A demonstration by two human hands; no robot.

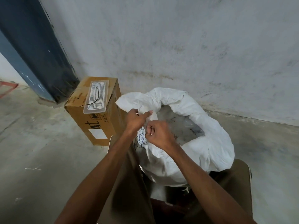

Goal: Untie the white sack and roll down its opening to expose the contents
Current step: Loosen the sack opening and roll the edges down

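Your left hand (pixel 135 119) and right hand (pixel 157 133) each pinch the near rim of the white sack (pixel 210 143), its mouth open and rolled, clear plastic contents (pixel 181 125) exposed.

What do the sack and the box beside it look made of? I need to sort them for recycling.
The white sack looks like woven plastic, matte, holding stiff creases; the weave itself is too fine to confirm. The box looks like brown corrugated cardboard, dull, with printed lettering and a white label.
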